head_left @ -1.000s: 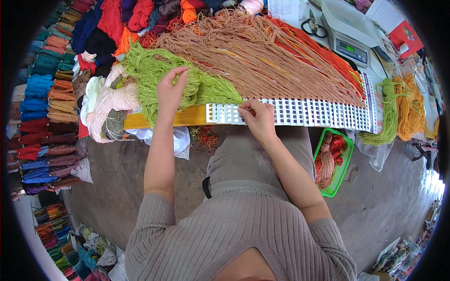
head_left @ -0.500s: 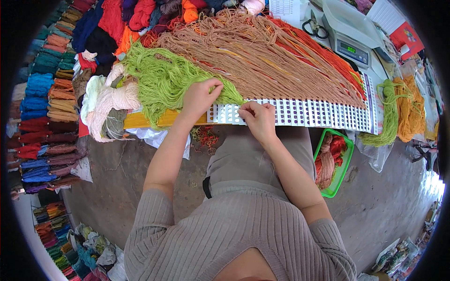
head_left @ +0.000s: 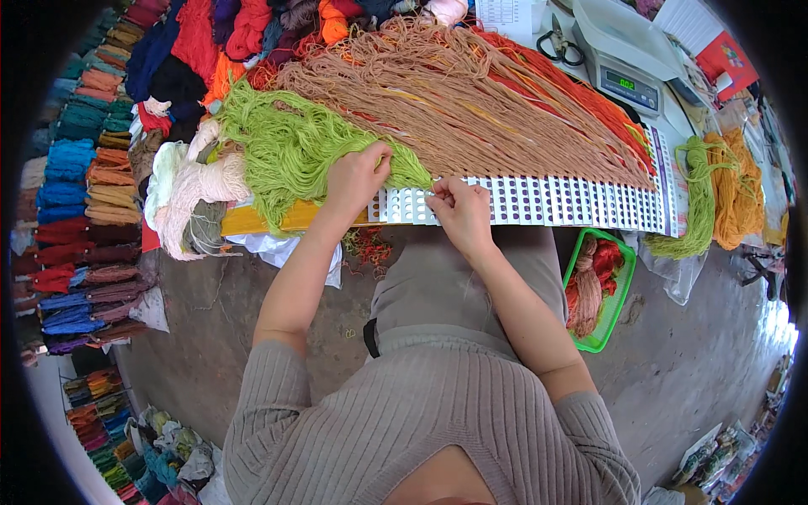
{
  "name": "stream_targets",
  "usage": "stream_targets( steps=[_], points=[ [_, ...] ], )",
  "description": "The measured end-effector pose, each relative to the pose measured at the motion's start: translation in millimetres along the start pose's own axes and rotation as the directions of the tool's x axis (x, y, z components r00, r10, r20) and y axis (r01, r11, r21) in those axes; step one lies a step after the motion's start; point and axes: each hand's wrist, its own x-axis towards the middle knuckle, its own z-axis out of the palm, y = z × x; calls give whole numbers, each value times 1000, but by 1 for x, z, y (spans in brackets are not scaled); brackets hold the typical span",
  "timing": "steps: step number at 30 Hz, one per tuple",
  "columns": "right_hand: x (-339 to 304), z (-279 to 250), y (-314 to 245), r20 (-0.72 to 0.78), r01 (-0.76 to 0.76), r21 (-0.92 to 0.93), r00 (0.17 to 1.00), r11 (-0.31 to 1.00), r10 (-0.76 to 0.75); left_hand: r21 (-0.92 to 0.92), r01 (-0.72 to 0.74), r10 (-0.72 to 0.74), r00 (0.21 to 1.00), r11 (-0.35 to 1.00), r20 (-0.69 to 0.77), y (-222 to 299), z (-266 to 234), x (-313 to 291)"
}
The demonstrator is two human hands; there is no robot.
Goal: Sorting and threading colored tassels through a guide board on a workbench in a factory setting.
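Observation:
A heap of lime-green yarn spreads over the left of the table and narrows to a tip at a white card punched with rows of holes. My left hand rests over the right part of this yarn, fingers curled and pinched at strands of it. Just right of the yarn's tip, my right hand is closed in a pinch above the card; whatever sits between its fingertips is too small to make out. Long tan yarn strands run down to the card's holes, with red-orange yarn behind them.
Pale pink yarn hangs at the table's left edge. Scissors and a digital scale stand back right. Green and golden skeins hang farther right. A green basket of yarn is below the table; coloured skeins line the left.
Both hands keep nearly the same pose and place. My left hand's fingers have drawn in slightly; the whole view has shifted a little.

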Motion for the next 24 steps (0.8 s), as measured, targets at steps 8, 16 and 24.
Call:
stream_targets(
  steps=[8, 16, 24],
  points=[
    [2, -2, 2, 68, -36, 35, 997, 999, 33, 15, -44, 42, 996, 999, 76, 6, 0, 0],
    [0, -5, -8, 0, -53, -54, 999, 997, 53, 25, 60, -61, 997, 998, 50, 10, 0, 1],
    [1, 1, -3, -49, 11, -127, 999, 992, -18, 5, 168, -167, 984, 986, -68, 5, -7, 16]
  ],
)
